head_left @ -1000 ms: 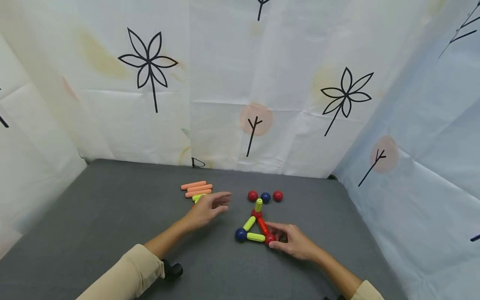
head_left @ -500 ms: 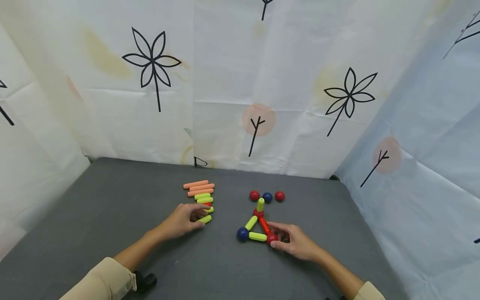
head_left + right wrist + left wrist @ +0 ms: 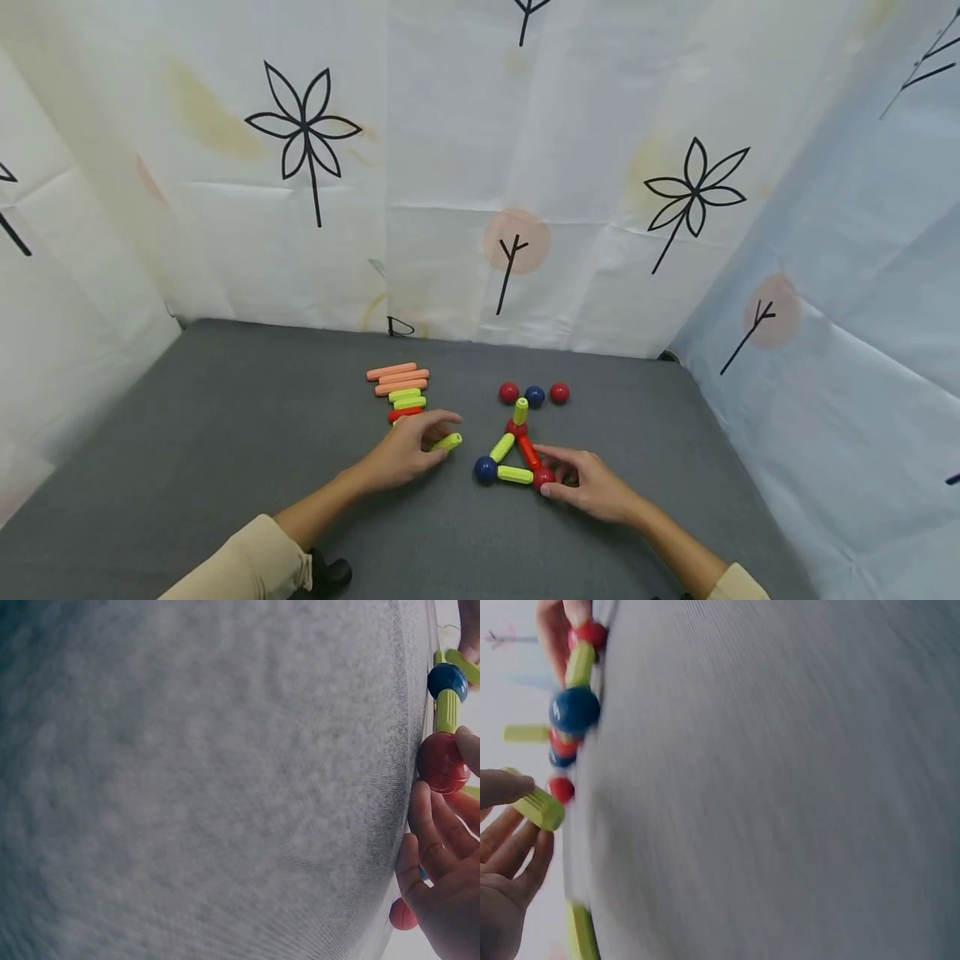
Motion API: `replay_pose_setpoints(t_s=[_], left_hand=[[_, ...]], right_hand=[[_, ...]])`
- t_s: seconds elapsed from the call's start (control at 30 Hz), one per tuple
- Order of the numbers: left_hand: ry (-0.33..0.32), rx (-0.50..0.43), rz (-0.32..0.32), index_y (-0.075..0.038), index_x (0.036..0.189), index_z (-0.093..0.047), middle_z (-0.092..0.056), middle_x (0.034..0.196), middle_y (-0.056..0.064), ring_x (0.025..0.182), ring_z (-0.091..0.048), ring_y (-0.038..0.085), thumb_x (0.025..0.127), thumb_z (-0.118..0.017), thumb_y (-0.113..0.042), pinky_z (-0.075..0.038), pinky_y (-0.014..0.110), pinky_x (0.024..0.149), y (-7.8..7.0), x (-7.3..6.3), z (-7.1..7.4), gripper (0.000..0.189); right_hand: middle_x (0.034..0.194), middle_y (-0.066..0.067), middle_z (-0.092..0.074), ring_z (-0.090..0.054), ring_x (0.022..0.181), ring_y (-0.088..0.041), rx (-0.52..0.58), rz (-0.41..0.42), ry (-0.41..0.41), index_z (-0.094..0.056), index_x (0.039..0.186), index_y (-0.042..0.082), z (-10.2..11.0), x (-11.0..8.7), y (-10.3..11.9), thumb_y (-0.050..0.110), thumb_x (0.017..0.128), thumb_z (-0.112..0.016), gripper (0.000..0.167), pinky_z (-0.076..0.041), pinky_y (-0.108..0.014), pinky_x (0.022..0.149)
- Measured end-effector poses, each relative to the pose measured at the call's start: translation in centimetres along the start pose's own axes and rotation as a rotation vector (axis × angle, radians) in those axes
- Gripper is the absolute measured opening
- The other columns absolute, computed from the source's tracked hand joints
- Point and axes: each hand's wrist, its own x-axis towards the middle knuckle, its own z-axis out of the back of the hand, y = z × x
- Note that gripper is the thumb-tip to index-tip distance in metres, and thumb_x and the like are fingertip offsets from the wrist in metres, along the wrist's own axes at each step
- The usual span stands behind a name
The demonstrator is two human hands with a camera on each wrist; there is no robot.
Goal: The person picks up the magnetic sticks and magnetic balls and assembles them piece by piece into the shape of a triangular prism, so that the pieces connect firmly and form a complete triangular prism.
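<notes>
Between thumb and fingers my left hand (image 3: 408,447) pinches a short yellow-green rod (image 3: 447,442), raised off the table in the left wrist view. My right hand (image 3: 588,483) grips the red ball (image 3: 444,762) at the near right corner of a triangle of rods and balls. A blue ball (image 3: 485,469) forms its left corner, a red ball (image 3: 516,427) its far one. Two sides are yellow-green rods; the right side is a red rod (image 3: 528,452). From the far ball another yellow-green rod (image 3: 521,411) stands upright.
Beyond the triangle lie a red ball (image 3: 508,392), a blue ball (image 3: 535,396) and another red ball (image 3: 558,392). Left of them is a column of salmon rods (image 3: 401,387), yellow-green rods (image 3: 409,402) and a red rod (image 3: 405,413), partly behind the left hand. Printed cloth (image 3: 450,167) backs the grey table (image 3: 225,433).
My left hand moved left to the rod column, took the nearest yellow-green rod and carried it right toward the triangle. My right hand has stayed on the red ball.
</notes>
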Motion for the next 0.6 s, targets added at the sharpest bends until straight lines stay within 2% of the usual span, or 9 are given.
replay_pose_setpoints(t_s=[0.17, 0.33, 0.6], left_hand=[[-0.008, -0.177, -0.046, -0.004, 0.132, -0.057, -0.065, 0.121, 0.015, 0.107, -0.066, 0.022, 0.087, -0.072, 0.006, -0.053, 0.038, 0.094, -1.9, 1.3, -1.9, 0.049], [0.037, -0.304, -0.053, -0.003, 0.134, -0.054, -0.061, 0.125, 0.021, 0.111, -0.065, 0.024, 0.088, -0.071, 0.005, -0.051, 0.038, 0.096, -2.6, 2.0, -3.0, 0.05], [0.078, -0.324, -0.028, -0.003, 0.131, -0.057, -0.062, 0.128, 0.015, 0.112, -0.064, 0.021, 0.089, -0.072, 0.002, -0.051, 0.033, 0.096, -2.3, 2.1, -3.6, 0.045]], right_hand=[[0.103, -0.001, -0.063, -0.058, 0.085, -0.012, 0.0, 0.003, 0.001, -0.052, 0.143, 0.003, -0.1, 0.1, 0.0, 0.026, 0.096, -0.068, 0.055, -0.047, -0.025, 0.07], [0.102, 0.0, -0.063, -0.058, 0.085, -0.012, 0.005, -0.009, 0.001, -0.052, 0.143, 0.003, 0.0, 0.1, 0.0, 0.026, 0.096, -0.067, 0.055, -0.046, -0.025, 0.07], [0.104, -0.001, -0.064, -0.058, 0.084, -0.012, 0.013, -0.019, 0.002, -0.051, 0.143, 0.003, 0.0, 0.0, 0.1, 0.026, 0.096, -0.067, 0.055, -0.046, -0.025, 0.069]])
